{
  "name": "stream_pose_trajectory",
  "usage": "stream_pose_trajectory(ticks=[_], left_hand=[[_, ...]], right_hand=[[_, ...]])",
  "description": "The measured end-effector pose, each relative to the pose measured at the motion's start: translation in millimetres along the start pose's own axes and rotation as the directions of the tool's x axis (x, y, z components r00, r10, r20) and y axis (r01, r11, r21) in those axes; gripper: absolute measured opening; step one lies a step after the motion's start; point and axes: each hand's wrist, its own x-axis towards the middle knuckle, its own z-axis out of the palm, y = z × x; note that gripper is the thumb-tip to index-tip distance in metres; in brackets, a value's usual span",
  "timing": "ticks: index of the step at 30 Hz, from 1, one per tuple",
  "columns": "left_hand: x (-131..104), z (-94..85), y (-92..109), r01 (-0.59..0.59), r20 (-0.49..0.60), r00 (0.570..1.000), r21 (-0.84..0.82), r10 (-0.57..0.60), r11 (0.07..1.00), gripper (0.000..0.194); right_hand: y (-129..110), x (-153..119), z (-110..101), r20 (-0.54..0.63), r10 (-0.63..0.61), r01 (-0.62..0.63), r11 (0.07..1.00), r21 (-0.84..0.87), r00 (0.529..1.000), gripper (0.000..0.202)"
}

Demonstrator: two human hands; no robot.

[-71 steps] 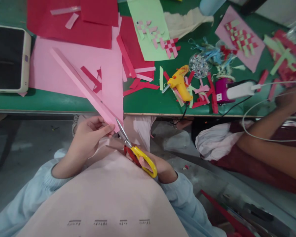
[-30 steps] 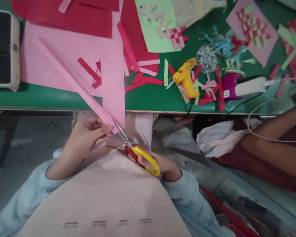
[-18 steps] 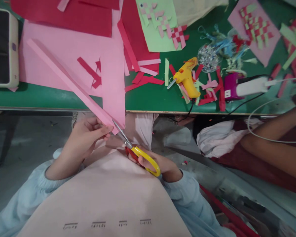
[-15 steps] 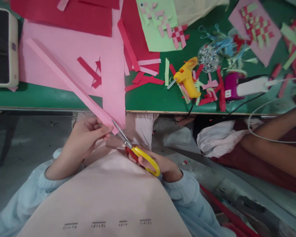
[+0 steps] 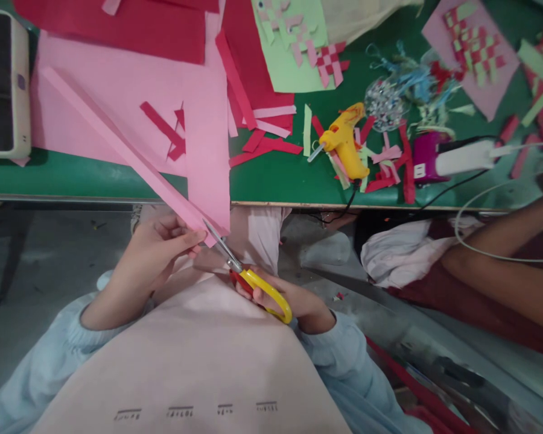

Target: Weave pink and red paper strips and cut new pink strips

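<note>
My left hand [image 5: 163, 244] pinches the near end of a long pink paper strip [image 5: 122, 154], which slants up and left over the table edge. My right hand [image 5: 271, 292] is wrapped round the handles of a pair of scissors [image 5: 235, 265], one handle yellow and one red. The scissor blades lie along the strip's near end, close to my left fingertips. Just beside them a wider pink paper piece [image 5: 208, 163] hangs slightly over the edge. How far apart the blades are is hard to make out.
On the green table [image 5: 271, 187] lie a yellow glue gun [image 5: 346, 141], a phone [image 5: 4, 84], red paper sheets [image 5: 117, 30], a light green card [image 5: 294, 72] with woven paper fish, and a purple plug adapter [image 5: 429, 157]. At right another person's arm [image 5: 502, 265] shows.
Both hands, the strip and the scissors keep almost the same position. The view has shifted very slightly.
</note>
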Motion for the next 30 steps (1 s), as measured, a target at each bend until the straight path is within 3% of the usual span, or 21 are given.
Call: stream_pose_trajectory(ticks=[10, 21, 26, 30], left_hand=[[0, -0.5, 0, 0.021, -0.013, 1.0, 0.005, -0.021, 1.0, 0.015], [-11, -2.5, 6, 0.02, -0.044, 0.999, 0.12, -0.015, 0.993, 0.018], [-17, 0.3, 9, 0.065, -0.064, 0.996, 0.132, -0.057, 0.989, 0.017], [-21, 4.1, 12, 0.032, -0.069, 0.997, 0.16, -0.021, 0.987, 0.017]], right_hand=[[8, 0, 5, -0.033, 0.062, -0.06, 0.996, 0.061, 0.998, 0.074], [4, 4, 4, 0.088, -0.135, 0.129, 0.99, 0.064, 0.987, 0.059], [-14, 7, 5, 0.156, -0.144, 0.136, 0.989, 0.066, 0.977, 0.066], [-17, 10, 6, 0.181, -0.153, 0.131, 0.983, 0.128, 0.972, 0.065]])
